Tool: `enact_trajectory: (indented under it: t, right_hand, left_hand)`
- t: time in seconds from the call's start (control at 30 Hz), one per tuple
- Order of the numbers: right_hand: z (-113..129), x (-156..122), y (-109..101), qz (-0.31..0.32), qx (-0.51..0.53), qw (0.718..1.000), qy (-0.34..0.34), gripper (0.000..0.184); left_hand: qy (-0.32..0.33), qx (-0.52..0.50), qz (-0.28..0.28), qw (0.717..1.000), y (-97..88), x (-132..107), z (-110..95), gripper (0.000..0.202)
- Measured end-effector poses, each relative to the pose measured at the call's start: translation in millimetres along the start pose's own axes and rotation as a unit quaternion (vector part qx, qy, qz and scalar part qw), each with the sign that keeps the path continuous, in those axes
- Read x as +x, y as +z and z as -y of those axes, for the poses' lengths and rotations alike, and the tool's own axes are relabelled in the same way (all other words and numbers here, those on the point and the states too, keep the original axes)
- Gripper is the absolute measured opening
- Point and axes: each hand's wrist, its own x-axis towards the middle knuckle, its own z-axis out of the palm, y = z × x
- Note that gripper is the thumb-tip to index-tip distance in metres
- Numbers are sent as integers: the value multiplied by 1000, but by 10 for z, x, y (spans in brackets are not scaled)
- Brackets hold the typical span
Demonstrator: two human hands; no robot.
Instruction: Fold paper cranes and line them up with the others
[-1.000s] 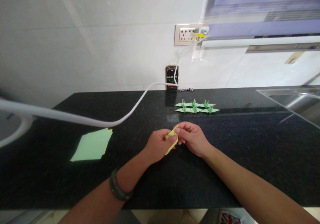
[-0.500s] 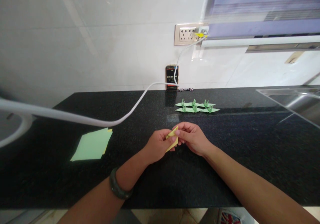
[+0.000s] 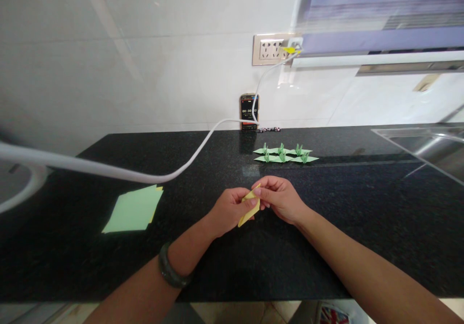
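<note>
Above the dark desk [image 3: 217, 275], at left, a folded yellow paper [image 3: 251, 213] is gripped by the left hand [image 3: 228, 212], the thumb being laid across it. The paper's long axis is slanted: one tip is pointed near and leftward, the other away and rightward. At right, this far end is pinched by the right hand [image 3: 284, 199].

Head view — forward and down — across the countertop [image 3: 232, 271] toward the wall [image 3: 174, 80]
</note>
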Motion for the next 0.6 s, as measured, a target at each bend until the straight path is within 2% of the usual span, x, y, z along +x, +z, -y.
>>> enact_trajectory:
  t: [0.17, 0.33, 0.6]
  right_hand:
    - [22, -4, -1, -2, -10, 1000, 3, 14]
    - [12, -1, -9, -17, -29, 999, 8, 15]
    - [-2, 5, 5, -21, -21, 1000, 7, 14]
  left_hand:
    - [17, 52, -16, 998, 0, -4, -2, 29]
    - [23, 72, -45, 996, -3, 4, 38, 30]
    - [18, 92, -58, 994, 3, -7, 24, 33]
